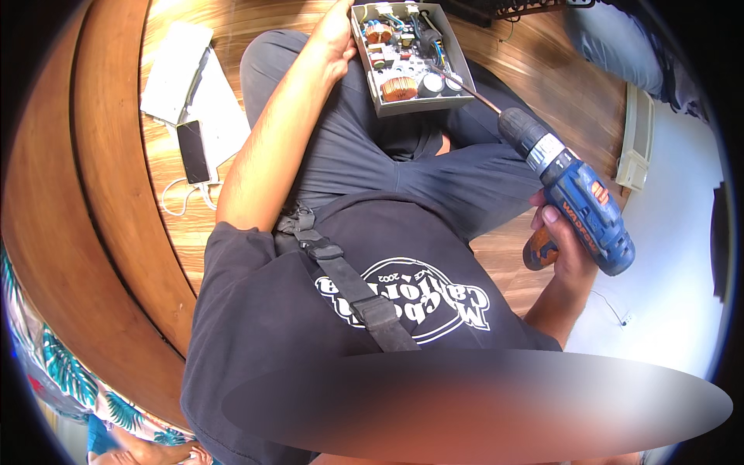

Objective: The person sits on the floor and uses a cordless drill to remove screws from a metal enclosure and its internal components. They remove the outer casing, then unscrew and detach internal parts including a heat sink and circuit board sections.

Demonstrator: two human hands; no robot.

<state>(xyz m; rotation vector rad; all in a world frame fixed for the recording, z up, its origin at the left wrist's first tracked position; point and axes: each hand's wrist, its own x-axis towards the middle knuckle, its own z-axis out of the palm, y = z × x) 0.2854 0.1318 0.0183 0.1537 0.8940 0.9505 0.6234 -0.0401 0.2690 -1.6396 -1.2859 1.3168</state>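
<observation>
Head view shows an open grey electronics case [422,106] at the upper middle, above the person's crossed legs [341,139]. The left hand [339,43] grips it at its left wall; the fingers are bent against this side, but their tips are hidden, so I cannot tell how they press. Probably this hold prevents the case from turning under the tool.

The right hand [564,236] has its fingers closed around the handle of a blue cordless drill [585,198], with the thumb on its rear side. Whether a finger presses the trigger, I cannot tell. The drill is inclined, so its long driver bit [469,89] passes over the case's right wall and points among the parts; it seems that this angle lets it reach between the capacitors [430,84] and the wires [440,54]. If the tip touches something is not clear.

Copper-wound coils [399,88] sit inside. A smartphone [193,153] lies to the left, apart from the work, with a white cable [177,203] near it.
</observation>
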